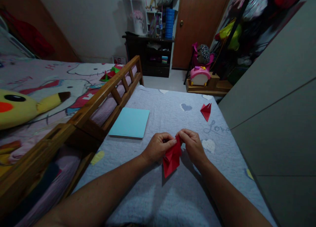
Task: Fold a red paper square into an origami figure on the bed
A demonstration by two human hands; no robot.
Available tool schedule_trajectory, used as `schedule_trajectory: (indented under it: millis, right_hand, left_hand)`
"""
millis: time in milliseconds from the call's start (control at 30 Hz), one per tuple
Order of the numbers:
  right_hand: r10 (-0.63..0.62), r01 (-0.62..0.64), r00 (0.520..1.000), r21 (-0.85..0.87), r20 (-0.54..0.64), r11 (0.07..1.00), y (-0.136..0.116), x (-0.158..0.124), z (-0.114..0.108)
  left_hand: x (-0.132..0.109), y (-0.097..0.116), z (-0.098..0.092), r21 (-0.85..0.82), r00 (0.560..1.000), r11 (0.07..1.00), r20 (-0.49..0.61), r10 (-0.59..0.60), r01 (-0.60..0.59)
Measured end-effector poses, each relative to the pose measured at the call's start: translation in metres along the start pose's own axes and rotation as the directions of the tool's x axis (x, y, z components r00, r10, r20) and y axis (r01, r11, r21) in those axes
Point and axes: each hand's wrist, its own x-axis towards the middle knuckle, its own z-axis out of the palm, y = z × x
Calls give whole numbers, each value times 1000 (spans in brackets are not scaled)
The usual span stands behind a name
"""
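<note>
A folded red paper (171, 159) is held up between my two hands, over the pale blue bed cover (172, 200). My left hand (159, 147) pinches its upper left edge between thumb and fingers. At the top right corner, my right hand (192, 144) grips the same paper with thumb and forefinger. The paper's pointed lower end hangs down towards me. Another folded red paper piece (206, 112) lies on the cover at the far right. To the left rests a stack of light blue square paper (130, 122).
A wooden bed rail (98, 103) runs along the left side, with a yellow plush toy (19, 109) and red and green folded paper (110, 74) on the bed beyond. A pale cabinet (276, 121) borders the right. A dark shelf unit (158, 70) stands at the back.
</note>
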Motion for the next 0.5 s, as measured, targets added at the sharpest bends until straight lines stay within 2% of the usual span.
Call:
schedule_trajectory:
  millis: [133, 333, 500]
  right_hand:
    - [24, -26, 999, 91, 22, 995, 1, 1, -3]
    - [-5, 7, 999, -36, 44, 999, -1, -1, 2]
    - [5, -5, 1000, -15, 12, 1000, -1, 0, 1]
  left_hand:
    - [1, -2, -1, -9, 1000, 1000, -27, -3, 3]
    - [2, -3, -2, 9, 1000, 1000, -23, 1, -1]
    - [4, -2, -6, -13, 998, 1000, 52, -22, 23]
